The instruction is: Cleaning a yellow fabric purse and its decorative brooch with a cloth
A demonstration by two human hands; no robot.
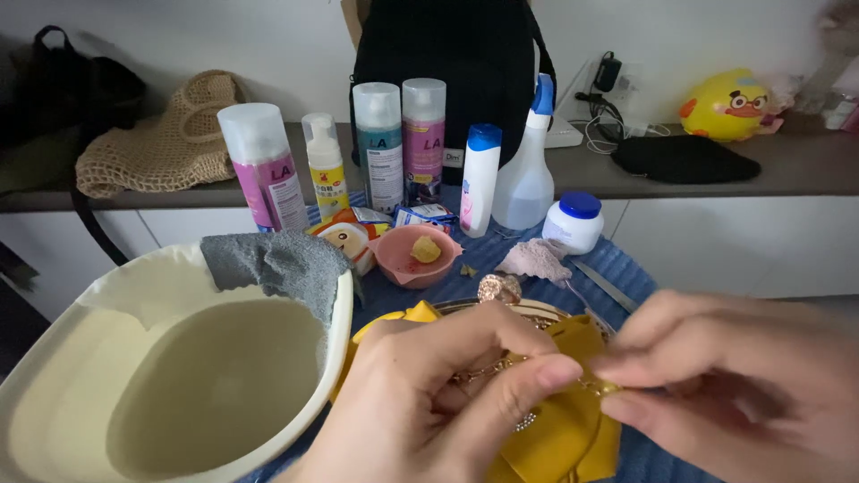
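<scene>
We pinch a thin gold chain (pixel 501 365) between the fingers of our left hand (pixel 438 402) and right hand (pixel 725 385), near and right of the cream basin (pixel 344 313), over a yellow cloth (pixel 555 429); it looks light, limp and slippery, best gripped by its links.

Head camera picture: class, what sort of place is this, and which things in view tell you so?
Probably a home cleaning corner, not a workshop: a cream wash basin with a grey cloth on its rim, a row of spray bottles, and a shelf holding bags and a yellow toy.
</scene>
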